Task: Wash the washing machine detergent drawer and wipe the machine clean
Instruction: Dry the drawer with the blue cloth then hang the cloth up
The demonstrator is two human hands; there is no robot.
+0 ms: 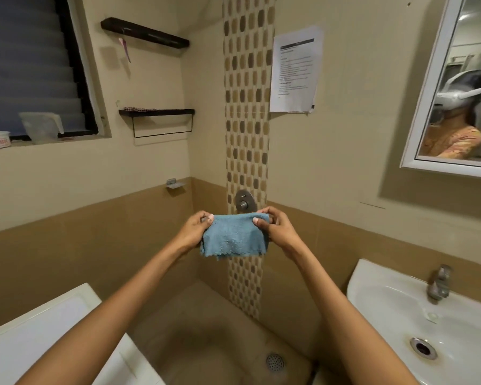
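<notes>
A small blue terry cloth (232,237) hangs stretched between both my hands, held up in front of the tiled wall. My left hand (196,230) pinches its upper left corner. My right hand (275,229) pinches its upper right corner. The cloth's lower edge hangs free and frayed. The white top of the washing machine (39,329) fills the lower left, under my left forearm. No detergent drawer is visible.
A white washbasin (417,323) with a metal tap (439,282) is at the lower right. A wall valve (245,201) sits just behind the cloth. A floor drain (275,362) lies below. Two wall shelves, a window sill with containers, and a mirror are higher up.
</notes>
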